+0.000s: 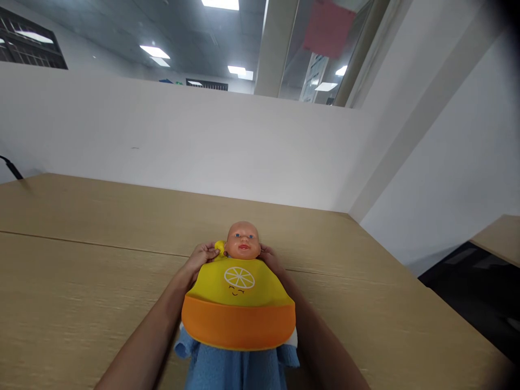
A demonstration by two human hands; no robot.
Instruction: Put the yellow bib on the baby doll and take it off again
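A baby doll (242, 238) in blue clothes (235, 368) lies face up on the wooden table. Over its chest spreads a yellow bib (211, 281) with a lemon-slice print and an orange pocket (239, 325) at the bottom. My left hand (203, 254) is beside the doll's neck, its fingers pinched on a yellow neck strap (220, 247) of the bib. On the other side of the neck is my right hand (270, 257), its fingers partly hidden behind the doll's head; what they hold, if anything, is out of sight.
The wooden table (101, 281) has a seam running across it and ends at a white wall (195, 146). A black cable (12, 168) sits at the far left. To the right are a white wall and a dark object (471, 292) under another wooden surface.
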